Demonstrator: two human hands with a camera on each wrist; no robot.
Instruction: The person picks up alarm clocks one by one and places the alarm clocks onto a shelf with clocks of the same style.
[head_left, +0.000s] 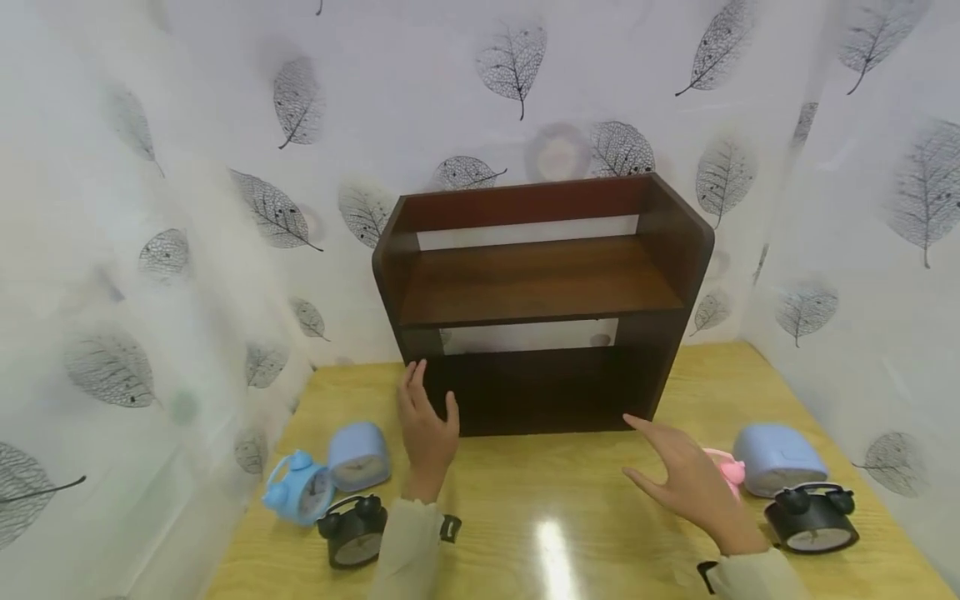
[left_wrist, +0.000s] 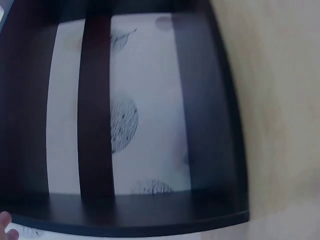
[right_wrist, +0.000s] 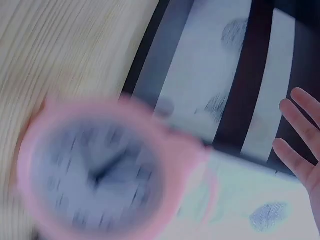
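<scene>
Brown shelf (head_left: 540,283) stands near left hand (head_left: 431,433), contact unclear.

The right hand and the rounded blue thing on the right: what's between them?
A pink clock, partly hidden by the right hand, as the head view shows.

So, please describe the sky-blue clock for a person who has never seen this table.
From the dark brown shelf, come towards the person and left, past the left hand. The sky-blue clock is the leftmost of three there. It has a top handle, unlike the smooth lavender-blue clock, and a bright blue body, unlike the black clock.
</scene>
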